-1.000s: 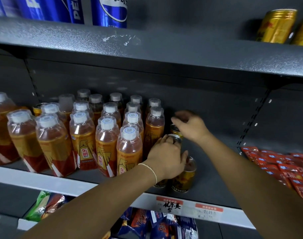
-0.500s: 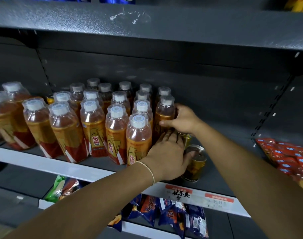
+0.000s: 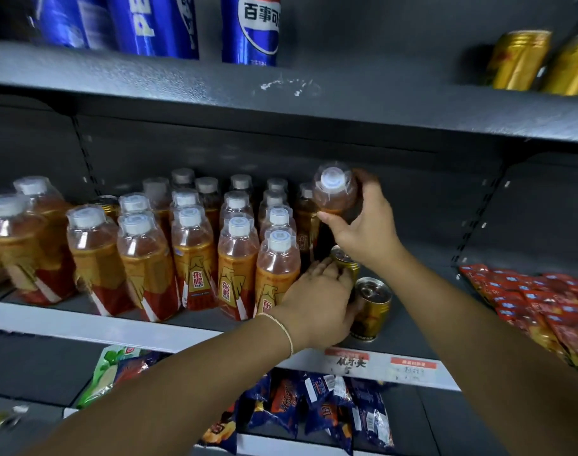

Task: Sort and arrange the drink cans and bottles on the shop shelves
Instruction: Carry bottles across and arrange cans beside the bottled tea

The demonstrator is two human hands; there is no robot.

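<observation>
Orange-brown drink bottle (image 3: 335, 192) sits tilted in my right hand (image 3: 363, 232), fingers and thumb curled round its body, lifted clear of the middle shelf (image 3: 83, 324) at the right end of the bottle rows (image 3: 188, 251). My left hand (image 3: 317, 301) lies over the gold cans (image 3: 371, 307) below it, fingertips on the rear one; whether it grips I cannot tell. Red packets (image 3: 544, 307) lie well to the right
</observation>
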